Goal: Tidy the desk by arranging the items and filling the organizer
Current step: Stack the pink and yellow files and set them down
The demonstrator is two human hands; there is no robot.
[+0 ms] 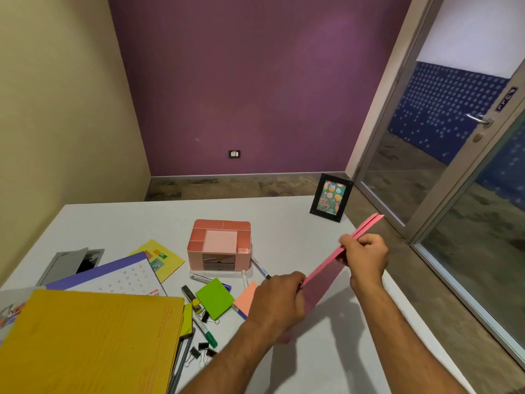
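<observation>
left hand (pixel 279 300) grips pink folder (pixel 326 275) near end | right hand (pixel 365 255) pinches far edge, likely squaring it | organizer (pixel 218 245) beyond-left of grip

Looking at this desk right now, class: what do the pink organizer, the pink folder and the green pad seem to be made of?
Pink organizer: probably moulded plastic, matt, judging by its rounded corners and even walls.
Pink folder, held in both hands: thin card or paper, matt; its flat leaves show thin edges.
Green pad: likely a stack of paper notes, a flat, matt neon block.
</observation>
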